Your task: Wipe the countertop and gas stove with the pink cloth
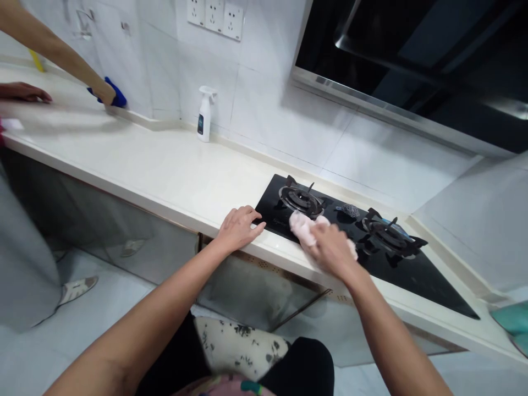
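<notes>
My right hand (332,247) grips a pale pink cloth (303,226) and presses it on the front part of the black gas stove (416,280), just before the left burner (302,198). Part of the cloth is hidden under my fingers. Resting on the counter's front edge at the stove's left corner is my left hand (241,226), its fingers apart and holding nothing. Between the two burners lies a dark mesh-like scrubber (349,211). Behind the right burner (388,231) a flat blue item (398,226) is partly covered by the pan support.
A white spray bottle (203,115) stands by the wall on the white counter (165,170). At the left, another person's hand (106,93) holds a blue cloth (117,94) against the wall's foot. A dark range hood (412,66) overhangs the stove. Something green (511,319) sits at the right end.
</notes>
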Demonstrator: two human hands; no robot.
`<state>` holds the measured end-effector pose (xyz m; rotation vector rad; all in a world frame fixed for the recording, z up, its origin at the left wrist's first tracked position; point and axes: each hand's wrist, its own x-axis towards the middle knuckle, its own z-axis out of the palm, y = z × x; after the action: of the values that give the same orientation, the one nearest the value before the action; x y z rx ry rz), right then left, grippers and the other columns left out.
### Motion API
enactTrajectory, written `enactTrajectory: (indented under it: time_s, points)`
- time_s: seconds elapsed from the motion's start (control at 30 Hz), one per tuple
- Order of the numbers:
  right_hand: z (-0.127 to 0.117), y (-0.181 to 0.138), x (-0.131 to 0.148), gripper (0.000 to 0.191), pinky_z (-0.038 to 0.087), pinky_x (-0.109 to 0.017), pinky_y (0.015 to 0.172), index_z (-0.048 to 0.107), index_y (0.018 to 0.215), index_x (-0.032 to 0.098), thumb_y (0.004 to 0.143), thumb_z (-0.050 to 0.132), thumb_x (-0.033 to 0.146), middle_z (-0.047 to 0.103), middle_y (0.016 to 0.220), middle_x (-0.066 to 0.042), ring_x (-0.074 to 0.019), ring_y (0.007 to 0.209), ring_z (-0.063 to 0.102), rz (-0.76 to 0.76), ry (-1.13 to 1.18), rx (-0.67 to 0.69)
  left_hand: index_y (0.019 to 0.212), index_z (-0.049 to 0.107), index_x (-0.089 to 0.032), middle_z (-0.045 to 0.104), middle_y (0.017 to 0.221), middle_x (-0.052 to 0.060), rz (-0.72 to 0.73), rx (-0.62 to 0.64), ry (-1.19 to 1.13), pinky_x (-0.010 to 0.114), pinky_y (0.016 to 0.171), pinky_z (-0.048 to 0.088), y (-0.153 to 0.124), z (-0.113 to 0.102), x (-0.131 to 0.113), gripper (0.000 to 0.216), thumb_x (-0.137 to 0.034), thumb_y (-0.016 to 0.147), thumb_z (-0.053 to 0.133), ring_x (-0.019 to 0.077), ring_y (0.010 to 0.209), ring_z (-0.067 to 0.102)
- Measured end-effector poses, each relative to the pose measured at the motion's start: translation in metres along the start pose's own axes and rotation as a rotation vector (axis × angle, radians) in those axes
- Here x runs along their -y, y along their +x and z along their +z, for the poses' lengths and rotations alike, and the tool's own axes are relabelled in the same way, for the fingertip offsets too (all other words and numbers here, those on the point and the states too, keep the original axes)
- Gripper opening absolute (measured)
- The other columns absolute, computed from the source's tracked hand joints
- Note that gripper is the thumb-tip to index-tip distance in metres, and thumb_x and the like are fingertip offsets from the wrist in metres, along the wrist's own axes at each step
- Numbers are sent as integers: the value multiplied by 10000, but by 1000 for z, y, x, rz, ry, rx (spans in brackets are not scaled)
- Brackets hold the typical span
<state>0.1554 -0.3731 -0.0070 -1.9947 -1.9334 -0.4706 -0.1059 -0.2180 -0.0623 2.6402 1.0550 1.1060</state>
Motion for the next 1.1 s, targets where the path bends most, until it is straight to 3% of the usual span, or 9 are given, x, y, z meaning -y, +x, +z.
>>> enactTrajectory:
  time_s: [0.13,0.3,0.43,0.6,0.7,0.8,0.93,1.0,1.1]
  points:
    - [-6,-37,3,500,406,-565,1101,618,1463,393,965,632,441,563,1540,-76,-359,1286,538,-182,246,189,1107,754,-232,719,1171,71,0,13,-22,420,988,481,-1,-1,3,283,-412,981,575,253,1099,664]
    - [-47,-56,-48,436,357,-531,1190,694,1362,326,1030,517,548,615,1486,-83,-309,1386,533,15,346,-112,1161,764,-239,696,1294,105,-79,17,-81,496,1068,465,11,-9,-8,320,-418,945,611,304,1241,615]
    - [-24,-64,-90,476,470,-449,1078,758,1136,253,1036,436,589,713,1241,-112,-274,1184,651,231,369,-288,1293,739,-282,604,1503,103,101,34,-168,541,1174,374,39,-1,-69,400,-459,959,608,320,1413,505]
    - [28,-82,-108,545,477,-497,992,773,1064,255,1020,346,591,729,1143,-115,-308,1098,634,311,332,-132,1361,704,-317,469,1640,109,309,228,-138,644,1202,275,65,52,-167,526,-606,936,595,394,1514,368]
    - [38,-87,-109,523,448,-513,1011,771,1086,282,1030,335,565,714,1182,-99,-310,1135,604,311,325,-98,1312,732,-296,608,1477,152,285,347,-39,741,1161,234,60,85,-193,578,-686,941,522,453,1413,445]
    - [40,-87,-111,493,434,-518,1026,759,1117,282,1017,365,561,694,1227,-97,-307,1174,583,324,314,-97,1244,761,-248,697,1256,172,294,298,4,737,1137,256,46,96,-191,585,-684,949,506,437,1271,526]
    - [43,-86,-114,458,431,-524,1019,753,1134,266,973,447,566,676,1255,-111,-321,1215,564,327,286,-112,1135,793,-232,716,1155,167,304,248,16,645,1101,353,40,81,-164,528,-666,931,572,398,1228,553]
    - [45,-87,-114,447,429,-523,1017,753,1134,264,968,457,556,677,1258,-111,-321,1215,565,323,282,-112,1113,799,-246,681,1302,168,258,229,37,624,1114,357,42,68,-141,486,-646,932,591,394,1302,524]
    - [48,-88,-115,435,430,-516,1008,750,1135,269,966,460,546,681,1263,-104,-318,1206,570,313,278,-110,1219,768,-294,467,1619,139,117,169,96,682,1168,272,48,43,-90,508,-669,906,629,448,1484,357]
